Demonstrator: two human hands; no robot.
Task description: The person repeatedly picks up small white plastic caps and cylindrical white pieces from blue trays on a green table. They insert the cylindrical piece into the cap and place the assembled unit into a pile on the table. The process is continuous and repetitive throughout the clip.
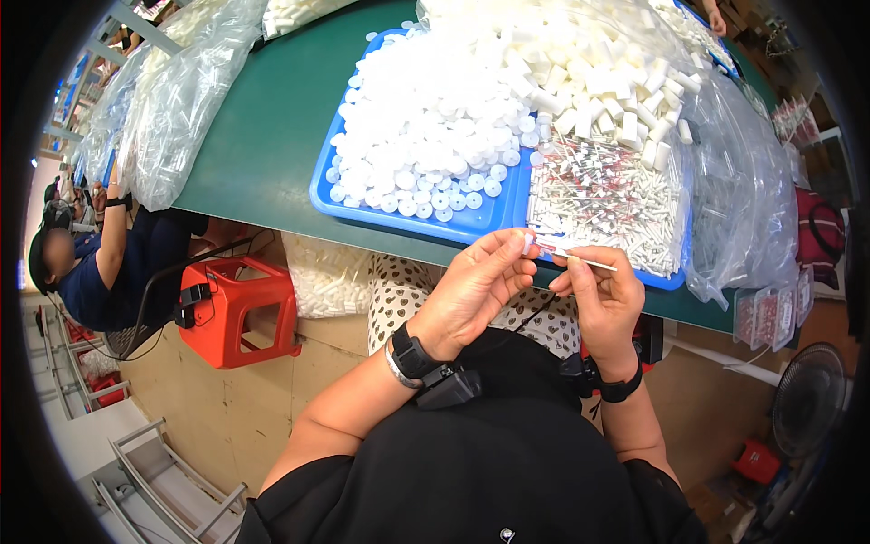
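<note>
Two bare hands met just above the near edge of the green table (pixel 263 136), and between them sat the work: a small white cap (pixel 528 243) pinched at the fingertips of the left hand (pixel 471 290), and a thin white stick with a red band (pixel 580 258) held by the right hand (pixel 603 299). The left hand was mostly closed, thumb and forefinger nipped on the cap, the other fingers curled loosely behind; the right hand was likewise closed to a fine pinch around the stick's middle, its tip aimed leftward toward the cap, its tail jutting out past the knuckles. Both parts looked very light and rigid, moulded plastic by the look of them, smooth enough to slip from dry fingers; the stick seemed slender enough to bend or snap if squeezed off its axis, so a hold near the end being joined would likely steady it best, while the cap wanted a grip on its sides. Both wrists, each wearing a dark band, were bent inward, forearms rising from the lower edge over a black garment. Just beyond the fingers lay a blue tray (pixel 408 213) heaped with white round caps (pixel 426 136), and beyond the right hand a pile of the same red-banded sticks (pixel 603 204) under white tubes (pixel 607 82).
</note>
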